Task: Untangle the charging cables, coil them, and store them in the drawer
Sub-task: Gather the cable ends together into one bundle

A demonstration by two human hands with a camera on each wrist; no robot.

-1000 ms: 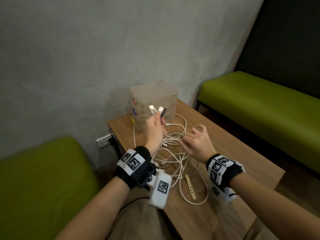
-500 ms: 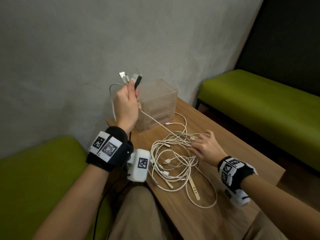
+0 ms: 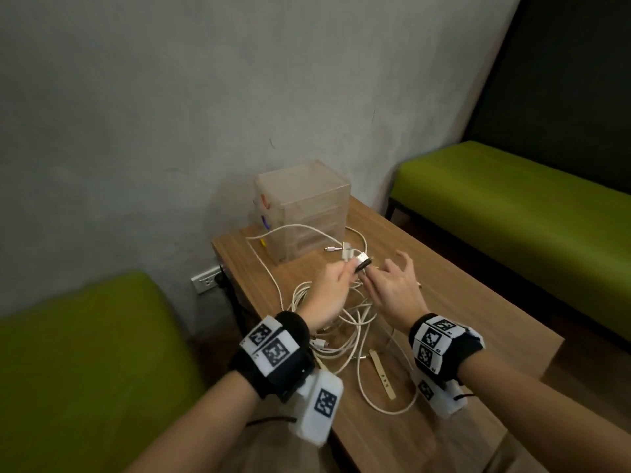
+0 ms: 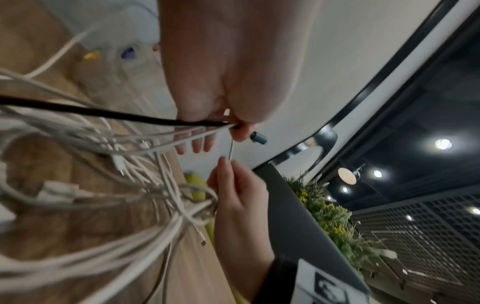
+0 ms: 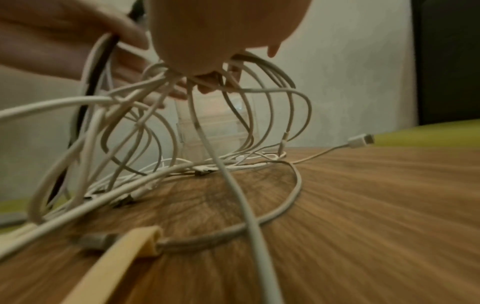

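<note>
A tangle of white charging cables (image 3: 341, 332) lies on the wooden table (image 3: 478, 302). My left hand (image 3: 346, 273) pinches a bunch of plug ends (image 3: 355, 259), white ones and a black one, just above the tangle. In the left wrist view a black cable (image 4: 91, 111) and white cables run into that pinch. My right hand (image 3: 386, 273) is right beside it, thumb and forefinger raised toward the plugs. In the right wrist view its curled fingers (image 5: 207, 82) lift several cable loops (image 5: 259, 98) off the table. The clear plastic drawer unit (image 3: 304, 209) stands behind, its drawers pushed in.
A beige strap (image 3: 382, 373) lies on the table near the front of the tangle. Green benches (image 3: 512, 206) flank the table on the right and left. A wall socket (image 3: 206, 283) sits beside the table's left edge. A loose plug (image 5: 359, 142) lies to the right.
My left hand has come down from high near the wall to just above the tangle, still pinching the plug ends. My right hand has risen off the table toward it.
</note>
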